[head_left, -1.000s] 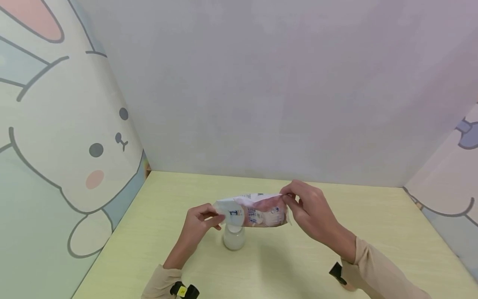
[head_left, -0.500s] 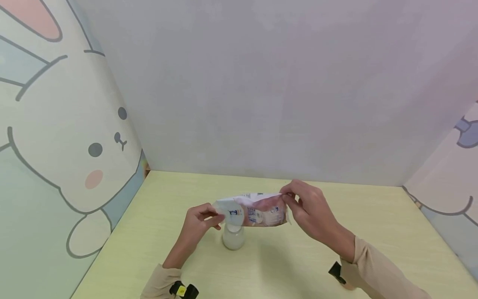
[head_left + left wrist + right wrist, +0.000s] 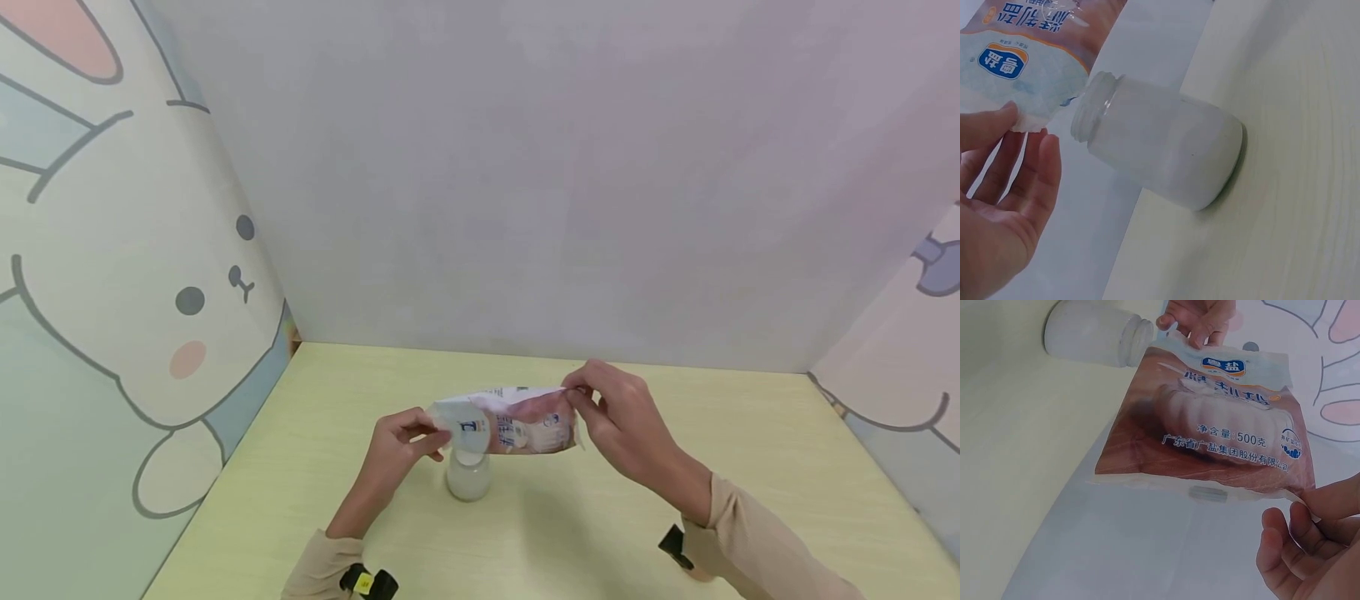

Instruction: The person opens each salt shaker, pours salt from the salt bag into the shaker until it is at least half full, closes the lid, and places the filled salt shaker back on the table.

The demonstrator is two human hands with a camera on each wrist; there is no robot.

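A printed plastic bag of salt (image 3: 517, 429), marked 500 g in the right wrist view, is held tilted in the air between my two hands. My left hand (image 3: 401, 450) pinches its lower left corner between thumb and fingers. With thumb and fingertips my right hand (image 3: 618, 417) grips the raised far-right corner. Below the bag's left end a clear glass jar (image 3: 469, 482) stands upright on the table, whitish inside. In the left wrist view the bag's corner comes right at the threaded mouth of the jar (image 3: 1166, 144). No lid shows on it.
The pale wooden table (image 3: 360, 375) meets a grey wall (image 3: 525, 183) at the back. A side wall with a rabbit drawing (image 3: 142, 250) rises at the left, and another printed wall (image 3: 900, 358) at the right. Black wrist cameras (image 3: 367, 582) sit on the sleeves.
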